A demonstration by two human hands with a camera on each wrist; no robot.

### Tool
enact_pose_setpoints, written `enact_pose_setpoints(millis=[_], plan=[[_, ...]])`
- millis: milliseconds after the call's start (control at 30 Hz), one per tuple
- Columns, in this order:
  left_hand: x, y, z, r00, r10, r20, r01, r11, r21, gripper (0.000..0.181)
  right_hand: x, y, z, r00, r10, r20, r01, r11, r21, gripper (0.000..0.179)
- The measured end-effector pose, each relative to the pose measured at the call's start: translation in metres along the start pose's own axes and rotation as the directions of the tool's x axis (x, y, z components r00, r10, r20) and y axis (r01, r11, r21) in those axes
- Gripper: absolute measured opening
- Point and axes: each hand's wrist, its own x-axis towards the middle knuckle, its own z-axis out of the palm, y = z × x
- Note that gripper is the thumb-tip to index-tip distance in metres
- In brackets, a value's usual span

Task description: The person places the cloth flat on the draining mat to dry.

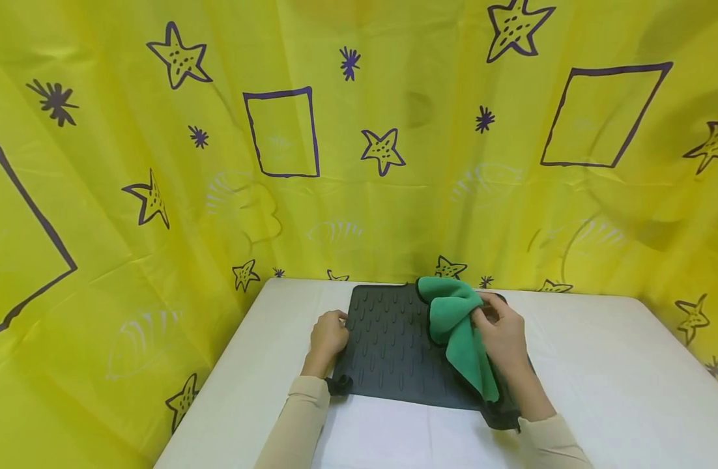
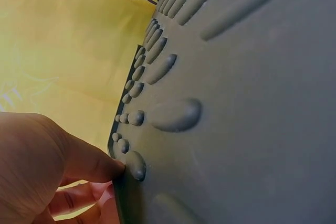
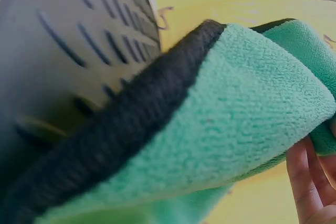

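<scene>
Two hands at work here, one mat, one cloth! The left hand [image 1: 328, 335] has the dark mat [image 1: 388, 345] by its left edge, and the left wrist view gives it away: thumb on the ridged face, fingers behind, a pinch on the rim. Over to the right hand [image 1: 502, 335], thumb and fingers pinching the single green cloth [image 1: 460, 319], bunched at the grip and hanging in folds over the mat's right side. Black trim runs along the cloth's border, clear as day from the right wrist; whether its lower folds touch the mat, I can't tell. Raised ridges fill the mat in rows, plenty of them, all slender ovals. And there sits the mat, middle of the one white table [image 1: 605, 365], towards its far edge, between the two hands. Two beige sleeves [image 1: 297, 417] come in from the near side, a dark wrist device [image 1: 338, 385] by each. Behind it all, a bright yellow curtain [image 1: 335, 208] wraps the back and both sides, with three outlined boxes, dotted stars, spiky bursts and pale shells!
</scene>
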Motion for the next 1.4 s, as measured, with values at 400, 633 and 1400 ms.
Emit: enact_pose_setpoints(millis=[400,633,1400], plan=[[0.0,0.0,0.0,1.0,0.005,0.0,-0.005,1.0,0.006,0.031,-0.016,0.016,0.034,0.957,0.118,0.266,-0.115,0.993,-0.028,0.027],[0.0,0.002,0.001,1.0,0.012,0.012,-0.012,1.0,0.027,0.03,-0.022,0.024,0.036,0.912,0.125,0.39,-0.085,0.989,-0.117,0.037],[-0.03,0.066,0.025,0.851,0.458,0.257,-0.446,0.888,-0.107,0.018,0.004,0.034,-0.023,0.786,0.219,0.578,-0.161,0.976,-0.15,0.04]])
